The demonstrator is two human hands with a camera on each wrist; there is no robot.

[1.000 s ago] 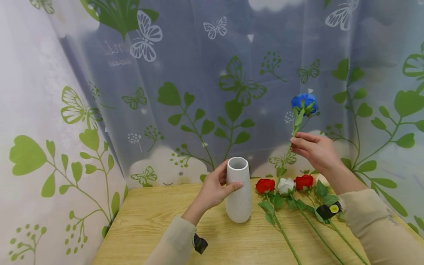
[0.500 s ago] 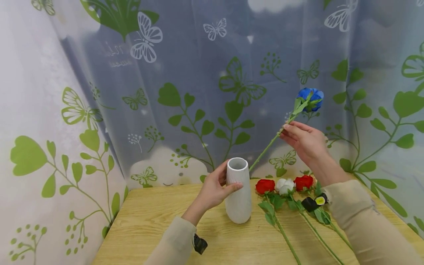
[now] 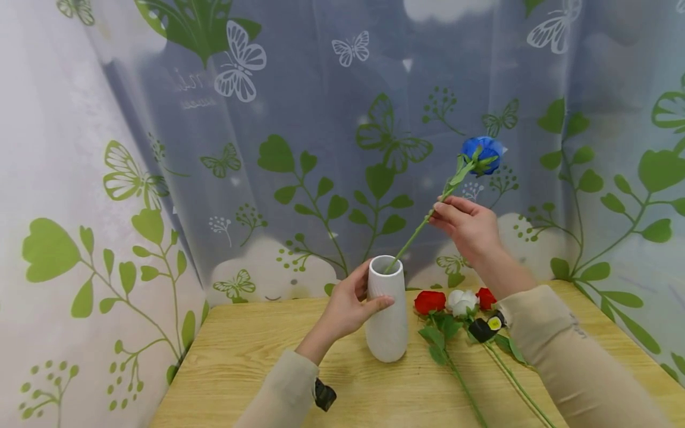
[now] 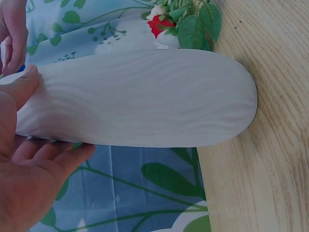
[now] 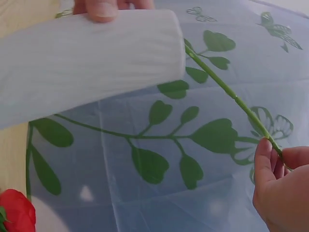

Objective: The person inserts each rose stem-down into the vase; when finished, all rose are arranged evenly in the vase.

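Note:
A white vase (image 3: 387, 321) with a rippled surface stands upright on the wooden table. My left hand (image 3: 350, 303) grips its upper part, thumb across the front and fingers behind, as the left wrist view also shows of the vase (image 4: 145, 99). Above and to the right, my right hand (image 3: 468, 229) pinches the green stem of a blue artificial rose (image 3: 483, 156) between thumb and fingertips. The stem slants down to the left, its lower end inside the vase's mouth. In the right wrist view the stem (image 5: 231, 94) runs from the rim to the pinching fingers.
Right of the vase lie a red rose (image 3: 430, 302), a white rose (image 3: 462, 303) and another red rose (image 3: 486, 298), partly hidden by my right wrist. Their stems point toward the front of the table (image 3: 241, 356). A patterned curtain (image 3: 299, 77) hangs behind.
My right hand has moved left with the blue rose, tilting it so the stem's end swung over and into the vase's mouth. The left hand has kept its grip on the vase.

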